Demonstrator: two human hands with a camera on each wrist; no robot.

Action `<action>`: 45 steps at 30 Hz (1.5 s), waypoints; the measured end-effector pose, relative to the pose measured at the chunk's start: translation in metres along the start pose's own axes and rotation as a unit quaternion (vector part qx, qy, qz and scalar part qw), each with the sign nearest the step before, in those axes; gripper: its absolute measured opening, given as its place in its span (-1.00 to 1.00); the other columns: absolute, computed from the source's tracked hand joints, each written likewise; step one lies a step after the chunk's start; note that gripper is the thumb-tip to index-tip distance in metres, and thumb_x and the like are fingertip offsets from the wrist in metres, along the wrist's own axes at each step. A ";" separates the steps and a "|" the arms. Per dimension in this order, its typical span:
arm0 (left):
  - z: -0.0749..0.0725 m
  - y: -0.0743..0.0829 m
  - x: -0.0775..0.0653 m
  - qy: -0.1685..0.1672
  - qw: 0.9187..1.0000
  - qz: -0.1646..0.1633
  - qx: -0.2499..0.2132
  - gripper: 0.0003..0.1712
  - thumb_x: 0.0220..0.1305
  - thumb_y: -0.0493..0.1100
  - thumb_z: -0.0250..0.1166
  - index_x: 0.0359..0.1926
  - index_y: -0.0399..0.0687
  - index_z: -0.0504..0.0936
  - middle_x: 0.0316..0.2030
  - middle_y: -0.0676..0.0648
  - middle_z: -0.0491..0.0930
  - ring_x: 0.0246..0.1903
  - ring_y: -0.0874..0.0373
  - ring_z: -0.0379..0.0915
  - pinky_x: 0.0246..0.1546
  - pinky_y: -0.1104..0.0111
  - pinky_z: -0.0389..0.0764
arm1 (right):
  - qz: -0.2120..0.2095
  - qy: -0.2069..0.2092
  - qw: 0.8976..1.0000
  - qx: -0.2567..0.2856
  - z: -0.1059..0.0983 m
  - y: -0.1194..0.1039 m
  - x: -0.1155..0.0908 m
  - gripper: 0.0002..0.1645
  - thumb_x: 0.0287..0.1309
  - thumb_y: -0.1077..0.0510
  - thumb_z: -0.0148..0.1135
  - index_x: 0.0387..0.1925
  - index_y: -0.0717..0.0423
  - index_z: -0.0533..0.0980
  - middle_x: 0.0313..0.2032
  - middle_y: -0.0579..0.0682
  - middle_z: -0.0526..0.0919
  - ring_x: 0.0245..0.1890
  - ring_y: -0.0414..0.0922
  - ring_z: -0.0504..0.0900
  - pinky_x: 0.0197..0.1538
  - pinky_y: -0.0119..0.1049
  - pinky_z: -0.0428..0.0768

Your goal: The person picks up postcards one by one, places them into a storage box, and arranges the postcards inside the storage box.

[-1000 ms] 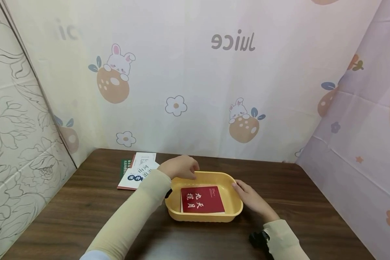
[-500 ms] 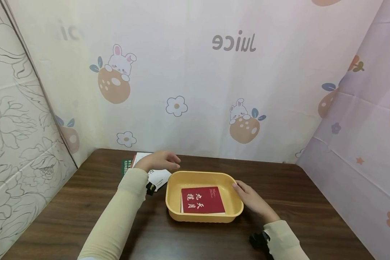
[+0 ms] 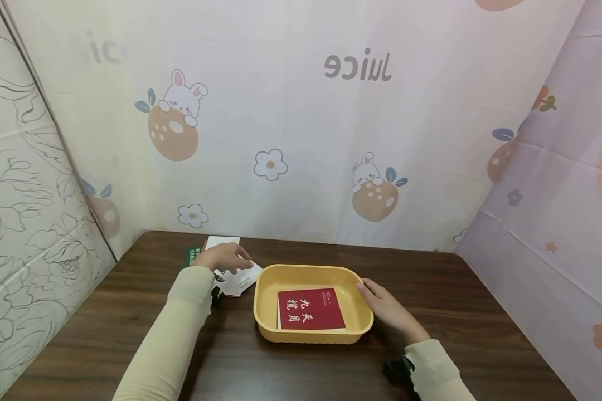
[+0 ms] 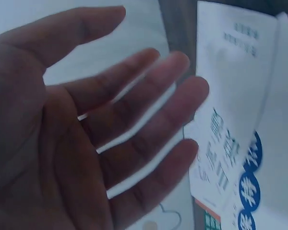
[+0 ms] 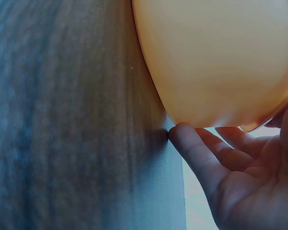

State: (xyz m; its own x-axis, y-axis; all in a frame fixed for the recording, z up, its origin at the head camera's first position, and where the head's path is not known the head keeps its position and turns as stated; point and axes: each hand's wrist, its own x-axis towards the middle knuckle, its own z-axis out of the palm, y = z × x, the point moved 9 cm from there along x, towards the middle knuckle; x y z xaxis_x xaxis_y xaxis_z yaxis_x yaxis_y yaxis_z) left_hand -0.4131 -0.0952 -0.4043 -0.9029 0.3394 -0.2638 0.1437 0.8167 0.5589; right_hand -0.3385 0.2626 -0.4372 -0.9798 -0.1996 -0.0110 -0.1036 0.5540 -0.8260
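My left hand (image 3: 226,257) hovers over a pile of booklets at the back left, its fingers spread and apart from each other in the left wrist view. The top white booklet (image 4: 230,62) lies just beyond the fingertips, with another white booklet with blue round marks (image 4: 273,191) beside it. My right hand (image 3: 385,303) holds the right end of a yellow plastic basin (image 3: 266,303), thumb at the rim and fingers against the outer wall (image 5: 211,62). Inside the basin lies a red booklet (image 3: 311,309) with white characters, face up.
A green booklet (image 3: 193,254) sticks out at the left of the pile. The brown wooden table (image 3: 306,370) runs back to a printed curtain (image 3: 301,139), with more curtains at both sides.
My left hand has moved left from above the basin to over the booklets, its fingers extending. The right hand and the basin have stayed put.
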 end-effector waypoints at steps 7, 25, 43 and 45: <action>-0.007 -0.038 -0.015 0.012 0.993 -0.114 0.023 -0.60 0.37 0.05 0.24 -0.10 -0.24 0.67 -0.36 -0.10 0.62 -0.39 0.06 0.52 -0.35 0.22 0.51 | -0.003 0.003 1.000 0.002 -0.001 -0.007 -0.003 -0.37 0.56 -0.09 -0.10 0.35 0.33 0.32 0.08 0.21 0.59 -0.05 -0.02 0.61 0.06 -0.05 0.59; -0.014 -0.061 -0.025 0.121 0.965 -0.182 0.144 -0.18 0.33 0.38 0.10 -0.23 -0.36 0.75 -0.26 -0.32 0.63 -0.30 -0.06 0.50 -0.21 0.12 0.58 | 0.005 0.005 1.000 0.001 0.000 0.000 -0.002 -0.34 0.55 -0.13 -0.08 0.35 0.30 0.33 0.08 0.19 0.59 -0.06 -0.03 0.61 0.07 -0.01 0.59; -0.007 -0.071 -0.012 0.110 0.969 -0.177 0.133 -0.23 0.20 0.40 0.28 -0.14 -0.29 0.73 -0.29 -0.24 0.60 -0.30 -0.05 0.47 -0.18 0.08 0.56 | 0.015 0.003 1.000 -0.008 0.000 0.004 0.000 -0.34 0.55 -0.16 -0.11 0.36 0.24 0.33 0.07 0.15 0.59 -0.09 -0.08 0.61 0.07 -0.07 0.60; -0.008 -0.073 -0.009 0.113 0.970 -0.170 0.129 -0.28 0.20 0.36 0.32 -0.18 -0.29 0.71 -0.34 -0.20 0.59 -0.33 -0.04 0.47 -0.24 0.09 0.56 | 0.012 0.005 1.000 -0.007 -0.001 0.003 0.000 -0.34 0.55 -0.15 -0.11 0.37 0.26 0.33 0.08 0.17 0.59 -0.07 -0.06 0.61 0.08 -0.04 0.59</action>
State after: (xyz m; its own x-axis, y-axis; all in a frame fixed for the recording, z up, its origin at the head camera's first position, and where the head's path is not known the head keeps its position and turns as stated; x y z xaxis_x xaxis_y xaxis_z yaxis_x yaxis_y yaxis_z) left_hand -0.4191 -0.1615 -0.4360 -0.9775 -0.0585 -0.2025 -0.1086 0.9631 0.2462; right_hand -0.3391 0.2647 -0.4392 -0.9836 -0.1787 -0.0245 -0.0832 0.5698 -0.8176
